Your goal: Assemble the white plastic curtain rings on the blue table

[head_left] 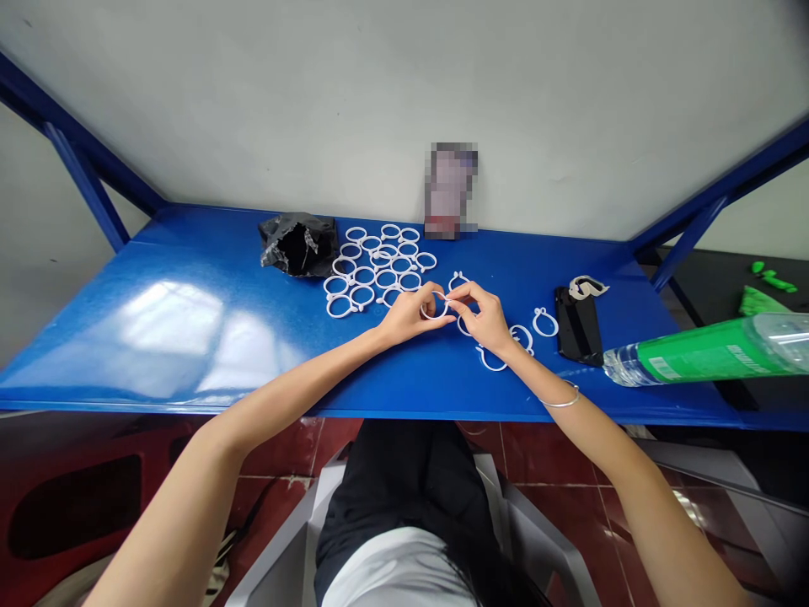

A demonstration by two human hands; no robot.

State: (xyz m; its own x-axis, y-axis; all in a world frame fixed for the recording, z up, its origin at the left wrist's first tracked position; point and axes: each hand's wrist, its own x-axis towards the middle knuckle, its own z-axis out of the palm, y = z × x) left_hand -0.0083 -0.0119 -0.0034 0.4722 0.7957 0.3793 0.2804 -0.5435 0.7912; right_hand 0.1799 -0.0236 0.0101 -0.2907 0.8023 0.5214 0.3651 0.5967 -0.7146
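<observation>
Left grip [406, 315], right grip [484, 312] on one white ring [433, 317] (one bottle [701, 352] rightward)

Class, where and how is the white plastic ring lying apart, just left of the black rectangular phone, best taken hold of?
Probably by the near left rim of the white plastic ring, pinched from above and left: it lies flat, its open middle leaves room for a fingertip, and the black rectangular phone sits close on its right.
</observation>
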